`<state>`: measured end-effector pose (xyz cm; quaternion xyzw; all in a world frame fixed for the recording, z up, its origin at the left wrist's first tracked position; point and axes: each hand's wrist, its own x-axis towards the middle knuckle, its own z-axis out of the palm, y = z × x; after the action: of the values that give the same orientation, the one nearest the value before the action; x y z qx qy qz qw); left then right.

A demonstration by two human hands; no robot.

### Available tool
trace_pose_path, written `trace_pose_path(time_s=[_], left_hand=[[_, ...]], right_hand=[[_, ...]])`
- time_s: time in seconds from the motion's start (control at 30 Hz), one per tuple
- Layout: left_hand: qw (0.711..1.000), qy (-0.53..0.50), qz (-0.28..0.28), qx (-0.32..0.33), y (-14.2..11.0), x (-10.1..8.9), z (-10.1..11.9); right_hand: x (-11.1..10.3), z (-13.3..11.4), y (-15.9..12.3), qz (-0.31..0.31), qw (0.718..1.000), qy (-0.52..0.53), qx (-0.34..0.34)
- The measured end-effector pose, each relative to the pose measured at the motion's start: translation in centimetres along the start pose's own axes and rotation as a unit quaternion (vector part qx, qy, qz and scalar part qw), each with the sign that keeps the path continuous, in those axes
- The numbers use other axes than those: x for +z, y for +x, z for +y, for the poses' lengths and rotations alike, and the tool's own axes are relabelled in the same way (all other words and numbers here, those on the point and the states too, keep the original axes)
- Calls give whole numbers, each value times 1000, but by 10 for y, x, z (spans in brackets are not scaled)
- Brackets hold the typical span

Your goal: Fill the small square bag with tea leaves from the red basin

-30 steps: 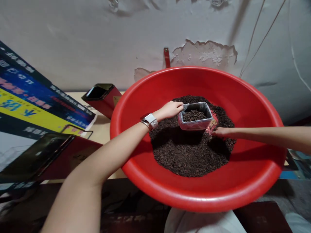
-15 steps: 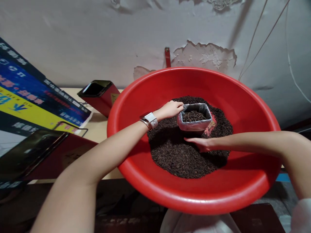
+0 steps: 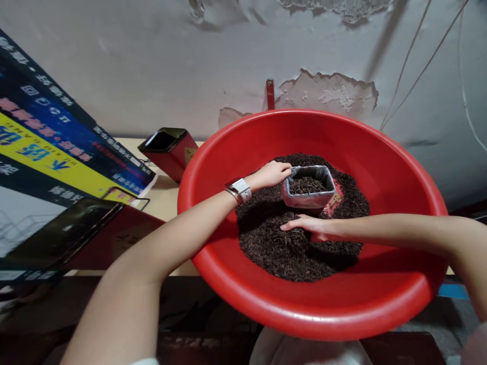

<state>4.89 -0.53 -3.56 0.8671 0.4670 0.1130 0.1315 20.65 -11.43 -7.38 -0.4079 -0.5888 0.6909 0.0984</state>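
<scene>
A big red basin [image 3: 380, 299] holds a heap of dark loose tea leaves [image 3: 277, 248]. In the heap stands a small square red tin [image 3: 307, 200] lined with a silvery bag, partly filled with the leaves. My left hand [image 3: 271, 175], a watch on its wrist, pinches the liner's left rim. My right hand [image 3: 306, 225] lies just in front of the tin with fingers curved over a raised clump of leaves, scooping it; the fingertips point left.
A red tin box [image 3: 170, 151] with a dark open top lies tilted on the beige table [image 3: 160, 197] left of the basin. A blue and yellow printed board [image 3: 57, 147] and a dark red box lid [image 3: 76, 238] sit further left. A peeling wall stands behind.
My right hand has swept from the tin's right side leftward across the heap, now gathering leaves in front of the tin. My left hand has stayed on the liner.
</scene>
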Motion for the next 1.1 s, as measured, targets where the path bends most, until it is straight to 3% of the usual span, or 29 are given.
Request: trace_pose_path(time_s=[0.1,0.17,0.3,0.53,0.7,0.97,1.1], left_hand=[[1000,-2,2,-2,0,0,-1],[1000,-6,2,0,0,1,-1],[1000,-17,0,8,1,2,-5],[1000,-27,-1,12,2,3,-8],[999,-36,-3,14,0,2,-8],[999,-32,-4,6,-1,0,-5],[999,-45,-7,5,-1,-1,-4]], right_hand=[[0,-11,-2,15,992,114,57],[-3,-23,-10,37,982,173,60],[-21,-53,-26,75,972,223,-12],[-68,-92,-25,173,962,158,-142],[-82,-98,-15,220,950,133,-175],[-93,-101,-8,222,940,50,-253],[-91,-96,-8,186,939,-101,-271]])
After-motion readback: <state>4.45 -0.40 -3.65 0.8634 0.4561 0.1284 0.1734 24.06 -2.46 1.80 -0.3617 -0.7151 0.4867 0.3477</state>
